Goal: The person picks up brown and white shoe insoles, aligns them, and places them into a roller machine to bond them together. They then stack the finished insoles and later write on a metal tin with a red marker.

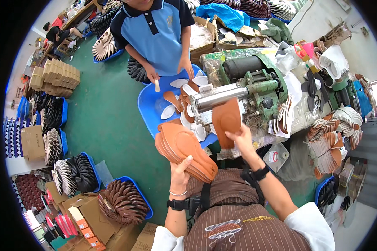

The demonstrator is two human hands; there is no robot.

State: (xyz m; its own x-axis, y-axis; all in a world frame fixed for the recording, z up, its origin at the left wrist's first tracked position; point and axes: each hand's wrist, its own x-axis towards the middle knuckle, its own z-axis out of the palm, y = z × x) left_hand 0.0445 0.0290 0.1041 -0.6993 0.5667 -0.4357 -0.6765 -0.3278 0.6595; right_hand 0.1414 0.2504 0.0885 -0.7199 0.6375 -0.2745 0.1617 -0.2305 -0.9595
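Note:
My left hand is closed around a fanned stack of tan shoe insoles, thumb on top. A single tan insole is pinched at its edge in my right hand. That insole stands upright against the front of a green machine's shiny metal roller; I cannot tell whether it touches. Below the roller, a blue basin holds several loose tan and white insoles.
A person in a blue shirt stands across the basin, holding a small pale piece. Fanned insole stacks lie at the right. Blue tubs with dark insoles and cardboard boxes stand on the green floor at the left.

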